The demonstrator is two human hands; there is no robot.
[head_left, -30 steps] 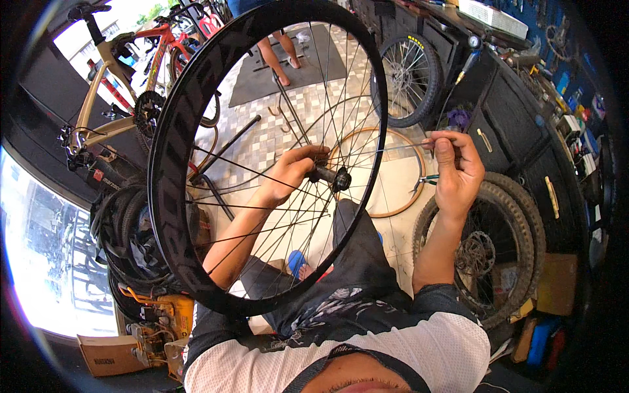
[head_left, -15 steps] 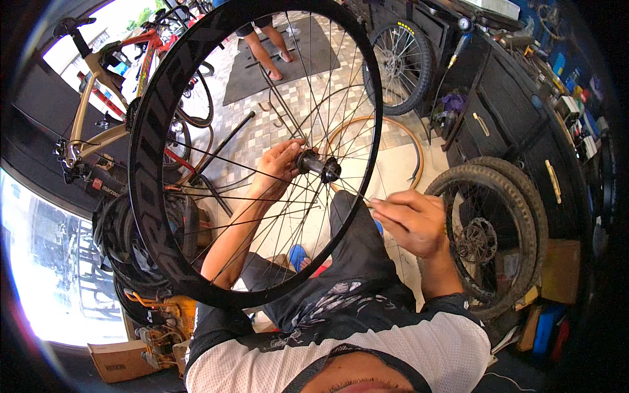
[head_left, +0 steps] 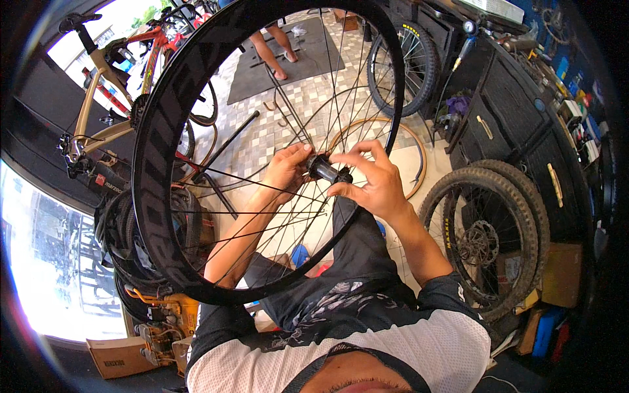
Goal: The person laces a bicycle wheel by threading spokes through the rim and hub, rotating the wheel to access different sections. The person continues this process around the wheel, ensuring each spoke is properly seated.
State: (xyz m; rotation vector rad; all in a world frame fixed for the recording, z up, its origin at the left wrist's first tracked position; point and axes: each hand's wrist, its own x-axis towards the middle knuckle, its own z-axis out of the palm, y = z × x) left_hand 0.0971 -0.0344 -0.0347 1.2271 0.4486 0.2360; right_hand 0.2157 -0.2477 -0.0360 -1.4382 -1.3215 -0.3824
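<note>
A large bicycle wheel with a deep black rim stands tilted in front of me, with thin black spokes running inside it. In its middle is a black hub. My left hand reaches through the spokes, fingers closed at the hub's left end. My right hand is at the hub's right end, thumb and forefinger spread apart to either side of it. No object shows between those fingers. Several spokes stretch leftward from the hub area, and some end loose below it.
Two knobby-tyred wheels lean at right beside black drawers. Another wheel stands farther back. A tan tyre lies on the tiled floor. At left are a gold bicycle frame and a cardboard box. Another person's legs show on a mat.
My right hand has moved up and left from outside the rim to the hub, and its pinched fingers have spread. The wheel has shifted slightly right. My left hand stays at the hub.
</note>
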